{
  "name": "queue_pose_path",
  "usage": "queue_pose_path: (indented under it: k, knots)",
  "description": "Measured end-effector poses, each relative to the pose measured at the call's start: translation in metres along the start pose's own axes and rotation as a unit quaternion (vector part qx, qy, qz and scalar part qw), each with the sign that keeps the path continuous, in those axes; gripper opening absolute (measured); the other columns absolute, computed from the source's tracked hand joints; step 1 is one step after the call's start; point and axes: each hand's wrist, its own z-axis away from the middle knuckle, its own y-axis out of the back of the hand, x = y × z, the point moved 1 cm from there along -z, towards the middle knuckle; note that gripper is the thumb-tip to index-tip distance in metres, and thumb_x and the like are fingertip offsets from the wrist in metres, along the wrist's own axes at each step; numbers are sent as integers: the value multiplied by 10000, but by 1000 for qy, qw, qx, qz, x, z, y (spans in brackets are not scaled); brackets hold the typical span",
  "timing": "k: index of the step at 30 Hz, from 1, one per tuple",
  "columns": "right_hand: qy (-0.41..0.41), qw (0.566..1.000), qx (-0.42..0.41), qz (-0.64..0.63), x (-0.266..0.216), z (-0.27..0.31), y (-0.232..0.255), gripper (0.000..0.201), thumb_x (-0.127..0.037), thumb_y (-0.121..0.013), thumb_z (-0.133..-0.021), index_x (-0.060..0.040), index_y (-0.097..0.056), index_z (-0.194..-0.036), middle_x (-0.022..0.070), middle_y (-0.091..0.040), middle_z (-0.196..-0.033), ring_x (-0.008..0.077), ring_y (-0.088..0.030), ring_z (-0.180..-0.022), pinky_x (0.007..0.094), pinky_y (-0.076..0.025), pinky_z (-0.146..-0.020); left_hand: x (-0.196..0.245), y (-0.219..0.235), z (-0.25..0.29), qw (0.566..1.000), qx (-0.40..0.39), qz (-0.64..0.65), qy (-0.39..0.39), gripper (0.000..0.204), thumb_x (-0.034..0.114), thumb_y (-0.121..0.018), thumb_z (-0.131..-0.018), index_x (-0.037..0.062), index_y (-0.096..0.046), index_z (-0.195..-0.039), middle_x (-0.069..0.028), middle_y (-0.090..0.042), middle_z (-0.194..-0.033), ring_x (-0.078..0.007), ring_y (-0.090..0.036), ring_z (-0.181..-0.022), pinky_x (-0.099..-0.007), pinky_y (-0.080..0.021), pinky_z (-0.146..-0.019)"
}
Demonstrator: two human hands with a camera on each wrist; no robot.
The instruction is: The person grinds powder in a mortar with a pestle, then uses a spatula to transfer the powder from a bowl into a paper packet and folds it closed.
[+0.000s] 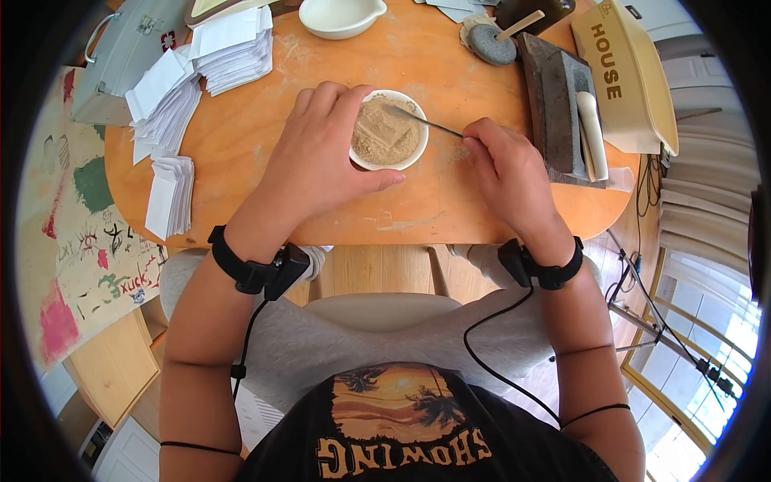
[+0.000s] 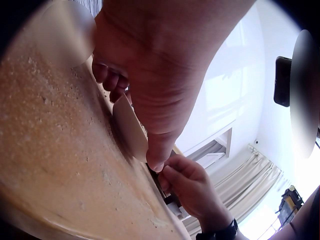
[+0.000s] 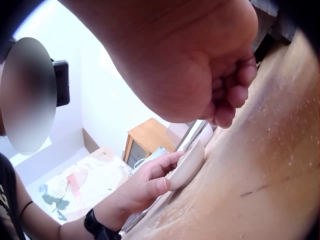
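A small white bowl point(image 1: 414, 153) of tan powder stands on the wooden table. My left hand point(image 1: 317, 153) curves round its left side, thumb at the near rim and fingers at the far left. In my right hand point(image 1: 510, 173), to the right of the bowl, a thin metal tool point(image 1: 438, 126) is pinched, its flat tip lying on the powder. The left wrist view has the bowl's side point(image 2: 131, 127) beside my left hand point(image 2: 150, 85). In the right wrist view my right hand point(image 3: 200, 65) has curled fingers, the tool hidden, and the bowl point(image 3: 187, 167) sits beyond.
Stacks of folded white paper point(image 1: 233, 48) lie at the left by a metal case point(image 1: 128, 56). A white spouted bowl point(image 1: 341, 18) stands at the back. To the right are a grey stone point(image 1: 491, 44), dark slabs point(image 1: 554, 104), a white pestle point(image 1: 592, 132) and a cream bin point(image 1: 634, 88).
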Motion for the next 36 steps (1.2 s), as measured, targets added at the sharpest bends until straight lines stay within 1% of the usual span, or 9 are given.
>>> queue_pose_path:
  k: [9,13,19,21,24,27,31,33,36]
  knots:
    - [6,1000,-2,-6,1,0,2,62,-73,-696,-1039,-22,-661,-1038,218,-720,-890,467,-694,-875,553,-543,-776,-1,0,-1,1000,-1,0,-1,948,299,-1029,-728,44,-586,-1526,-147,-602,-1409,-393,-538,-1381,-477,-492,-1169]
    - [9,1000,-10,-9,3,-1,3,62,-75,-698,-1040,-24,-663,-1039,214,-721,-893,464,-691,-879,551,-542,-787,0,0,-1,1000,-2,1,2,944,298,-1028,-729,44,-588,-1525,-148,-603,-1412,-392,-542,-1378,-476,-494,-1168]
    - [45,999,-1,30,3,-1,3,43,-61,-714,-1012,-50,-679,-1035,186,-726,-897,439,-696,-889,531,-545,-836,0,1,-1,1000,-6,2,3,948,303,-1029,-725,46,-588,-1525,-148,-608,-1418,-391,-545,-1378,-478,-501,-1163]
    - [77,996,-2,38,2,1,2,61,-48,-726,-986,-62,-687,-1030,170,-727,-891,428,-698,-877,523,-546,-835,-1,1,-1,1000,-5,2,2,949,303,-1030,-724,47,-589,-1525,-147,-609,-1418,-391,-545,-1380,-478,-501,-1164]
    - [85,995,-3,44,-5,2,3,81,-38,-735,-965,-63,-687,-1026,162,-725,-880,416,-700,-867,512,-544,-823,-1,0,-1,1000,-4,2,0,949,301,-1031,-724,50,-589,-1525,-145,-609,-1418,-392,-544,-1382,-477,-501,-1165]
    - [76,995,23,61,0,4,3,89,-35,-737,-958,-61,-685,-1025,155,-721,-872,403,-699,-857,501,-540,-810,-1,1,-1,1000,-6,2,3,946,299,-1031,-726,55,-589,-1527,-143,-609,-1418,-391,-544,-1385,-477,-502,-1166]
    - [74,994,24,82,0,3,6,93,-40,-745,-948,-63,-685,-1015,141,-716,-857,393,-698,-843,499,-539,-803,0,2,-1,1000,-10,3,7,945,297,-1031,-728,63,-589,-1530,-140,-607,-1419,-389,-546,-1388,-479,-503,-1167]
    - [112,991,17,69,-1,5,2,94,-46,-752,-944,-67,-687,-1009,134,-710,-841,386,-696,-832,501,-538,-802,-1,1,-1,1000,-9,2,7,946,297,-1031,-728,64,-589,-1531,-139,-606,-1422,-389,-546,-1390,-480,-504,-1166]
    - [122,991,1,57,-12,7,1,96,-46,-753,-939,-70,-682,-998,136,-701,-826,385,-695,-816,508,-535,-779,0,1,-1,1000,-8,2,6,947,296,-1031,-727,64,-588,-1532,-140,-605,-1428,-389,-545,-1392,-480,-505,-1166]
